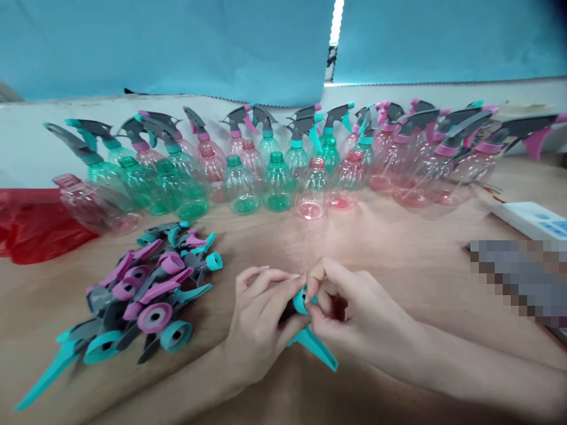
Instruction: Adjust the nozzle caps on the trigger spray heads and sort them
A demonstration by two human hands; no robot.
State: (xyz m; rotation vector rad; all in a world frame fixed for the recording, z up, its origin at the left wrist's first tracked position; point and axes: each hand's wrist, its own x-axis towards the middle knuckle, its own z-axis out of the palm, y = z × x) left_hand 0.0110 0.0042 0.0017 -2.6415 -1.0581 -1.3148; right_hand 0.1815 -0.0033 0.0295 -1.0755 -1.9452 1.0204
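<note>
My left hand (257, 327) is closed around a grey and teal spray trigger head (318, 349) in front of me. Its teal collar faces right, and the long teal trigger sticks out below my hands. At the collar's opening, my right hand (361, 307) is pinched, thumb against forefinger. Whatever lies between those fingertips is too small and covered to make out. To the left is a pile of loose spray heads (155, 317) in grey with pink or teal parts. Open green and pink clear bottles (278, 186) stand beyond my hands.
Bottles with spray heads fitted (476, 162) line the back of the wooden table (398, 248). A red plastic bag (35, 227) lies at the left. On the right are a white box (534, 218) and a blurred-out flat object (522, 277). Blue cloth (177, 47) hangs behind.
</note>
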